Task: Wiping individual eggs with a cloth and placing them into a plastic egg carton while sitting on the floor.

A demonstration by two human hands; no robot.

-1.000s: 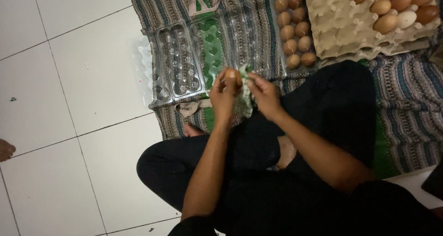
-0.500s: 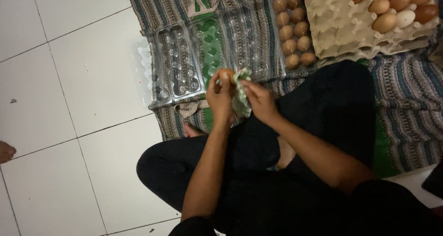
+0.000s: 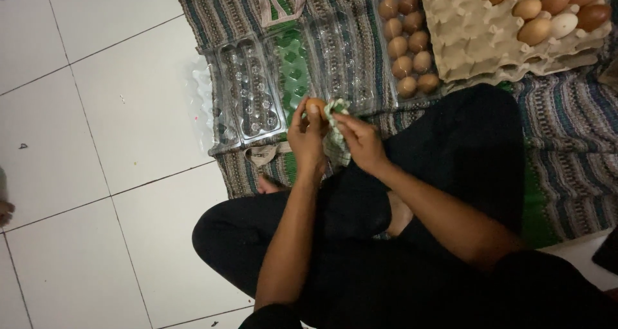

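Gripping egg [image 3: 315, 103] beside cloth [image 3: 335, 126], trays ahead

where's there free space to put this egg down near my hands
Free: white tile floor, left of the empty clear trays. Crowded: striped mat ahead, holding the filled clear tray and cardboard egg flat. Left hand holds the egg.

egg [image 3: 315, 103] brown | cloth [image 3: 335, 126] green-white checked | mat [image 3: 566, 155] striped

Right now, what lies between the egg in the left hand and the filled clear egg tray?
In the head view, between the egg and the filled clear tray lies an empty clear tray, plus the checked cloth by the right hand.
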